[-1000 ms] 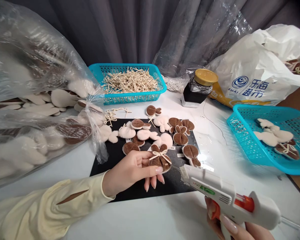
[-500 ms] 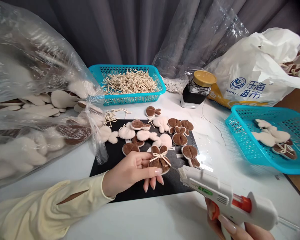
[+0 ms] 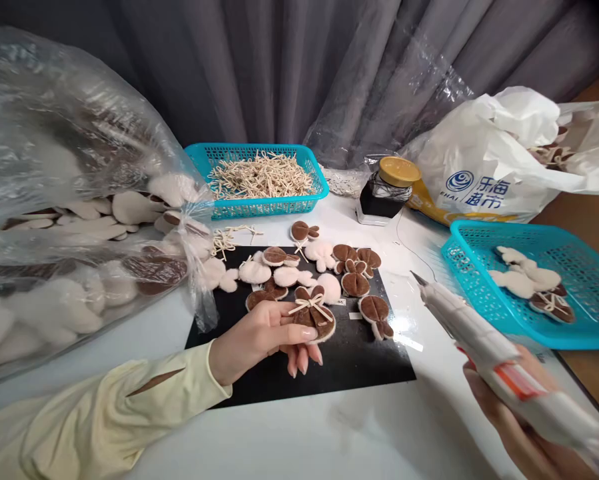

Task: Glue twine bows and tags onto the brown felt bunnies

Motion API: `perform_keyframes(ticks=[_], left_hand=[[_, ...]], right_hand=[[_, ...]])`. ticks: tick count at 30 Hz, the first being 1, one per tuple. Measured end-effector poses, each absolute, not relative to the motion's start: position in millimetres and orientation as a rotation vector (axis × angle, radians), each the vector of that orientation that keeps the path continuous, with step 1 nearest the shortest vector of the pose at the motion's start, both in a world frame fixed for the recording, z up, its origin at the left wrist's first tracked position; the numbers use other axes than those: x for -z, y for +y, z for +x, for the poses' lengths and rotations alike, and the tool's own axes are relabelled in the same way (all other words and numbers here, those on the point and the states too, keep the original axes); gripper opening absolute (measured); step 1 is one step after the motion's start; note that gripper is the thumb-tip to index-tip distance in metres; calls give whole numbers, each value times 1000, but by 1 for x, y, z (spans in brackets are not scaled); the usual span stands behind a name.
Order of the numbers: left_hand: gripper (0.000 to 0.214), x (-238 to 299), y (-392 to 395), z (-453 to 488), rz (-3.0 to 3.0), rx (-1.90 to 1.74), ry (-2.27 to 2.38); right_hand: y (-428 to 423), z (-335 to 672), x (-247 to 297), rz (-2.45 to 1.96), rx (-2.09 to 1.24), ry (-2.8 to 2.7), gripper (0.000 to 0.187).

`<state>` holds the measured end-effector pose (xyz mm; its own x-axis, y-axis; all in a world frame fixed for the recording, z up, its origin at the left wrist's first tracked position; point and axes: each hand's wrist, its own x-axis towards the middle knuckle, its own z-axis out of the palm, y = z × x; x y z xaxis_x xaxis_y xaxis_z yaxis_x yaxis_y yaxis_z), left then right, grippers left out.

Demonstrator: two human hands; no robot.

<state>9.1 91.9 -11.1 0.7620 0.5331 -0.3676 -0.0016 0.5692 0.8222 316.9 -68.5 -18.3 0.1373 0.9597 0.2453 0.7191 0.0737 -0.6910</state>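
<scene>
Between the thumb and fingers of my left hand (image 3: 269,337) is a brown plush bunny-shaped patch (image 3: 306,328) with a cream bow (image 3: 312,305) across it below the ears. It is held over the black mat (image 3: 339,373). My right hand (image 3: 524,413) grips a white hot glue gun (image 3: 484,340) with an orange part; its nozzle points up and left, apart from the patch. Several brown and white bunny patches lie on the mat, among them a brown one (image 3: 375,313) at its right.
A blue basket (image 3: 269,208) of cream bows stands at the back. Another blue basket (image 3: 504,313) at right holds a few patches. A clear plastic bag (image 3: 79,267) of patches fills the left. A gold-lidded jar (image 3: 386,190) and a white shopping bag (image 3: 489,153) stand behind.
My right hand has swung the glue gun up and to the right, its nozzle now away from the patch. My left hand still holds the patch, nearly in place. The view has shifted slightly.
</scene>
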Motion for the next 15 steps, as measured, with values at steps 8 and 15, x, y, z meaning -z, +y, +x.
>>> perform_keyframes(ticks=[8, 15], left_hand=[[15, 8, 89, 9, 904, -484, 693], [16, 10, 88, 7, 903, -502, 676]], right_hand=[[-23, 335, 46, -1808, 125, -2345, 34], [-4, 348, 15, -1727, 157, -2571, 57]])
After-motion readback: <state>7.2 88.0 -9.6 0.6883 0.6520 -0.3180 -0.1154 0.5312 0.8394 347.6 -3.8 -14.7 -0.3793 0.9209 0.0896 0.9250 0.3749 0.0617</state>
